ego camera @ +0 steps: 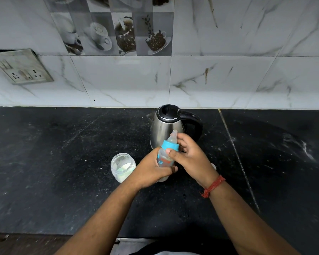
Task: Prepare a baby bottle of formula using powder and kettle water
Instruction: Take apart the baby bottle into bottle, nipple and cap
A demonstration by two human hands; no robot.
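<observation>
A small clear baby bottle (164, 159) with a blue collar (170, 145) and a pale teat on top is held tilted just above the black counter. My left hand (151, 170) grips its lower body. My right hand (190, 159) is curled round the upper part, thumb against the bottle just under the collar. Right behind them stands a steel kettle (166, 124) with a black lid and handle. An open clear jar (122, 167) holding some white powder sits to the left of my left hand.
The black stone counter (63, 162) runs to a white marble-tiled wall. A socket plate (20, 68) is on the wall at far left. Something small and white (213, 165) peeks out behind my right wrist. A red thread band (213, 185) circles that wrist.
</observation>
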